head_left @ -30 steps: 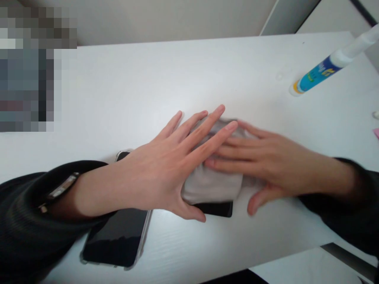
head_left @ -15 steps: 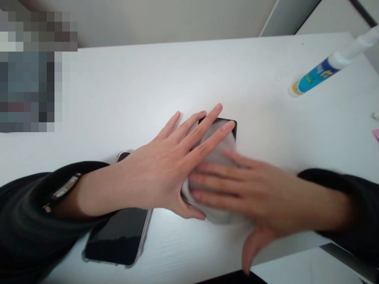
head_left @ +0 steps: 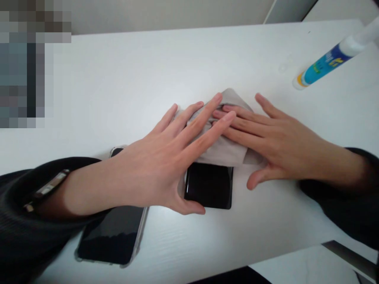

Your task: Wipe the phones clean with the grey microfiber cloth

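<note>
We had the grey cloth (head_left: 229,152) lying over the upper part of a glossy black device (head_left: 210,186) on the white surface (head_left: 133,67), our right hand (head_left: 280,140) pressing it with three fingers close together and the thumb and little finger spread. Our left hand (head_left: 156,169) lay with fingers fanned across the cloth and the device's left side, its forearm over a cased phone (head_left: 114,234), while a blue-labelled bottle (head_left: 328,61) was at the far right.
</note>
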